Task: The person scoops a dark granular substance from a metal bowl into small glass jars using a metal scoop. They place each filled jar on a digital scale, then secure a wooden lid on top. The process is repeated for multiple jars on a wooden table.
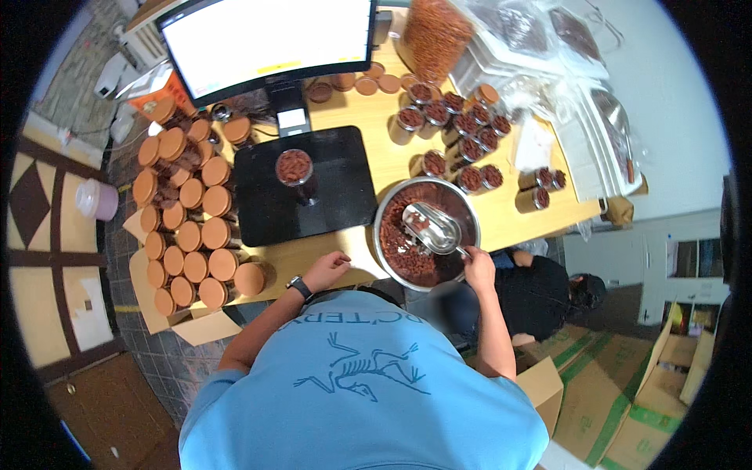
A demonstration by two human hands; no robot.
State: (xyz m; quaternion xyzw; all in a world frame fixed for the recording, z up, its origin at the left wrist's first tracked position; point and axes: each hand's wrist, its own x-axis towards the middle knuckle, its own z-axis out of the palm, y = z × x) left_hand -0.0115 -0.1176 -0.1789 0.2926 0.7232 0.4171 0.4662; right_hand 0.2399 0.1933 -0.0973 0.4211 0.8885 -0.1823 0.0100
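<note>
A metal scoop (435,229) has its handle in my right hand (479,270). Its bowl rests inside a stainless steel mixing bowl (475,217), over reddish-brown dried pieces (414,263). My left hand (329,271) is by the table's front edge, holding nothing, with its fingers loosely bent. Beyond it, an uncapped clear jar (302,187) filled with brown pieces stands upright on a black mat (341,205). To the right of the mat, behind the bowl, stand several more uncapped filled jars (435,164).
Many jars with orange-brown lids (190,235) crowd the table's left side. Loose lids (366,86) lie below a monitor (270,44). A large bag of orange-brown pieces (437,41) and white tubs (578,153) stand behind. Another person (529,296) and cardboard boxes (593,388) are at right.
</note>
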